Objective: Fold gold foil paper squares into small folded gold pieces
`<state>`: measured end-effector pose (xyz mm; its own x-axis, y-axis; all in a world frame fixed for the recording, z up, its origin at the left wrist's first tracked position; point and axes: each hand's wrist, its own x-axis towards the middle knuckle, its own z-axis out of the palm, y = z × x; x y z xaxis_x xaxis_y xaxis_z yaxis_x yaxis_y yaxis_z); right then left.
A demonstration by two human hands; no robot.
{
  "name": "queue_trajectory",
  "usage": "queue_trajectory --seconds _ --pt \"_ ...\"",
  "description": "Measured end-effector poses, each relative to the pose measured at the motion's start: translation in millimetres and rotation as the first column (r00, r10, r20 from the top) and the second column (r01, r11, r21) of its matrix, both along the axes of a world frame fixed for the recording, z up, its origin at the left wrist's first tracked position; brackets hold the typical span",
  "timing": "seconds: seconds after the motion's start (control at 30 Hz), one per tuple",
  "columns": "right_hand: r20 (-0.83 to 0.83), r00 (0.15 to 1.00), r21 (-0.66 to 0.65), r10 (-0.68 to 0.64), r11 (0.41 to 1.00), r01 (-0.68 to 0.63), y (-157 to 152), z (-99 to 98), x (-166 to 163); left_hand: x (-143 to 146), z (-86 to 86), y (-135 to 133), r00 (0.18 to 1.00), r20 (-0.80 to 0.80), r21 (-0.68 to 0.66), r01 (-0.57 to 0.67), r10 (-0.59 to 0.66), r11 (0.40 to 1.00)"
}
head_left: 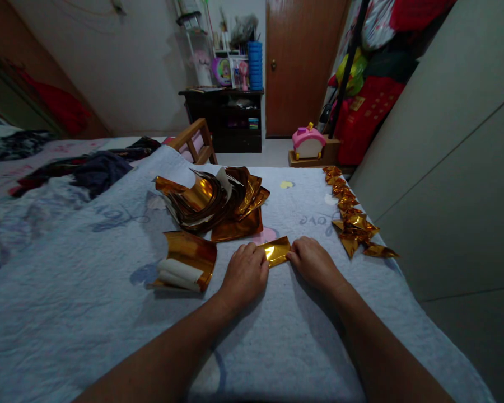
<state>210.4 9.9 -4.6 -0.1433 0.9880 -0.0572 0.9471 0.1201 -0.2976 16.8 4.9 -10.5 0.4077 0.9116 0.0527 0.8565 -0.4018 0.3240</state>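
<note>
A small folded piece of gold foil paper (277, 250) lies on the pale blue quilt (88, 291) between my hands. My left hand (246, 271) rests knuckles up with curled fingers pressing the paper's left end. My right hand (313, 263) pinches the paper's right end with curled fingers. Just beyond my hands sits a fanned pile of gold foil sheets (218, 198). A curled gold sheet with a white underside (185, 260) lies to the left of my left hand.
A row of several folded gold foil pieces (353, 215) runs along the bed's right edge beside a grey wall. Dark clothes (96, 168) lie at the far left. Beyond the bed stand a wooden chair (195, 140), a dark desk (231, 117) and a pink toy (308, 141).
</note>
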Motion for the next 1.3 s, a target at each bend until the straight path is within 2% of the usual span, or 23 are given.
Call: queue_trajectory --seconds 0.23,0.6,1.3 --pt "0.016 1.0 -0.002 -0.004 1.0 0.004 -0.4 0.5 -0.6 -1.7 -1.4 0.0 1.0 -0.026 0.027 0.013 -0.012 1.0" --pt "0.015 0.999 -0.031 -0.03 0.999 0.031 0.7 4.1 -1.8 -0.2 1.5 -1.9 1.0 -0.008 -0.004 -0.026 0.026 1.0" --pt "-0.027 0.998 -0.024 -0.061 0.998 0.06 -0.3 5.1 -2.3 -0.9 0.3 -1.2 1.0 -0.015 -0.022 -0.02 0.019 1.0"
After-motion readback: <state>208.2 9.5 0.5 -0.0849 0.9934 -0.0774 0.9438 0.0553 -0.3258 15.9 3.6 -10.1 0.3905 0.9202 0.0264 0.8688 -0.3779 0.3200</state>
